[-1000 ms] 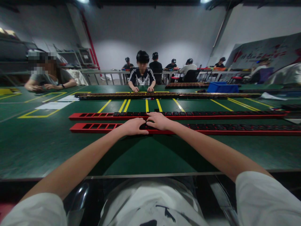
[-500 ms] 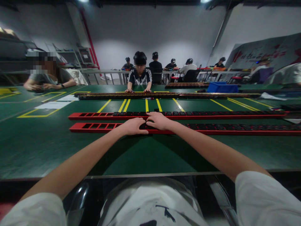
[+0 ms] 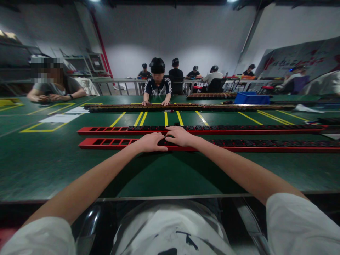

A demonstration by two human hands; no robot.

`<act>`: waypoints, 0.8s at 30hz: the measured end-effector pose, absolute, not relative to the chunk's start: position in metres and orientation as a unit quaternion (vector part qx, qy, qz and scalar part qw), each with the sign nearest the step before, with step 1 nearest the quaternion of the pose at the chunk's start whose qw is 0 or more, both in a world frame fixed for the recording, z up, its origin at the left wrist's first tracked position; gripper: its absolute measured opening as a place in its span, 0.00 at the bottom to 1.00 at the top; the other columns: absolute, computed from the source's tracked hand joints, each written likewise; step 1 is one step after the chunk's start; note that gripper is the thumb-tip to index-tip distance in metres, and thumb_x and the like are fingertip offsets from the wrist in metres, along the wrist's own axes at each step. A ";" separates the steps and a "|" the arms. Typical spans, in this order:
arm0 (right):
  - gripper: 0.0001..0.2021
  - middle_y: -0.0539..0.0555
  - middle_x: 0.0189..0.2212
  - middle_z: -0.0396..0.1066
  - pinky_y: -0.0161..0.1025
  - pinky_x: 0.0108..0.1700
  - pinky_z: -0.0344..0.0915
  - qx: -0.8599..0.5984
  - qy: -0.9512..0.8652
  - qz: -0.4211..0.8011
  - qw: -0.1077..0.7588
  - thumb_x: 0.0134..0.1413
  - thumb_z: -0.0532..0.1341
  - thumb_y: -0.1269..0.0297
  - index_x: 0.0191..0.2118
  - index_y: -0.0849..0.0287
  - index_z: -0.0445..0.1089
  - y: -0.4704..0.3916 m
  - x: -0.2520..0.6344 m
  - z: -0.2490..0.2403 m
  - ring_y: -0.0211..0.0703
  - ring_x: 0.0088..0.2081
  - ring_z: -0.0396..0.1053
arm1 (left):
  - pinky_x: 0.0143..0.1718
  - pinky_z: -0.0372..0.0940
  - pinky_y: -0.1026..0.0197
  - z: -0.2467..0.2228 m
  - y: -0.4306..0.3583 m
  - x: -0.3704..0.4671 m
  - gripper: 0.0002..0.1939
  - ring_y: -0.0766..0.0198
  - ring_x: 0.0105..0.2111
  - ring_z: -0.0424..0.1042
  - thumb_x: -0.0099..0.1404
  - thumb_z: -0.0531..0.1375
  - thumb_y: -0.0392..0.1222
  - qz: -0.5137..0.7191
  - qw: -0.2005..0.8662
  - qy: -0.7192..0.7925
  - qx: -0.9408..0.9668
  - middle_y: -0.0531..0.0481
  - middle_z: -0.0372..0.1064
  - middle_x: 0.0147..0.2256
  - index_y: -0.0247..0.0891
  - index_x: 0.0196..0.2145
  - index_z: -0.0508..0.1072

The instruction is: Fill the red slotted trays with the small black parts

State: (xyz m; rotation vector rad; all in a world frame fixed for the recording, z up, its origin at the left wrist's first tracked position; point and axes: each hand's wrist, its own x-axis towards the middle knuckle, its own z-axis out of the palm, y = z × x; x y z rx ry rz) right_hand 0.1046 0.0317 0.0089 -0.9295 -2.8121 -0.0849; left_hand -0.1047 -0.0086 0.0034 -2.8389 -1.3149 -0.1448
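Two long red bars lie crosswise on the green table, the far red bar (image 3: 106, 133) just beyond the near red bar (image 3: 252, 149). Both carry rows of black square pieces, with open slots towards their left ends. My left hand (image 3: 151, 142) is closed on the near bar, its thumb along the front edge and its fingers over the top. Beside it, my right hand (image 3: 180, 136) rests palm down over the near bar, fingers apart and tips reaching towards the far bar. Black pieces show in the small gap between my hands; the fingers partly hide them.
Beyond the red bars lies a long dark strip (image 3: 127, 108), touched by the hands of a person (image 3: 158, 85) opposite. A blue bin (image 3: 251, 98) stands at the back right. White papers (image 3: 60, 118) lie left, near yellow tape lines. Another person (image 3: 57, 85) sits at the far left.
The person opposite has lowered the head slightly and shifted the hands a little to the left. My own hands have hardly moved.
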 end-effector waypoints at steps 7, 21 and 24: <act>0.23 0.65 0.65 0.61 0.55 0.63 0.55 -0.313 -0.946 -0.033 0.085 0.69 0.51 0.50 0.52 0.60 0.76 0.031 0.104 0.009 0.57 0.65 0.60 | 0.49 0.64 0.55 0.004 -0.010 -0.105 0.31 0.50 0.48 0.72 0.65 0.56 0.65 -0.049 0.005 -0.421 -0.906 0.40 0.73 0.47 0.34 0.51 0.72; 0.22 0.64 0.65 0.62 0.54 0.63 0.56 -0.318 -0.944 -0.039 0.082 0.69 0.52 0.52 0.52 0.60 0.76 0.029 0.104 0.010 0.56 0.65 0.60 | 0.48 0.65 0.55 0.000 -0.006 -0.106 0.32 0.50 0.47 0.72 0.65 0.54 0.67 -0.046 0.012 -0.419 -0.907 0.40 0.72 0.48 0.35 0.52 0.71; 0.23 0.63 0.65 0.61 0.54 0.64 0.55 -0.315 -0.945 -0.036 0.085 0.69 0.51 0.50 0.52 0.59 0.76 0.031 0.104 0.009 0.56 0.65 0.60 | 0.48 0.65 0.55 0.002 -0.007 -0.106 0.31 0.50 0.48 0.72 0.65 0.55 0.66 -0.045 0.009 -0.419 -0.907 0.40 0.72 0.47 0.35 0.52 0.71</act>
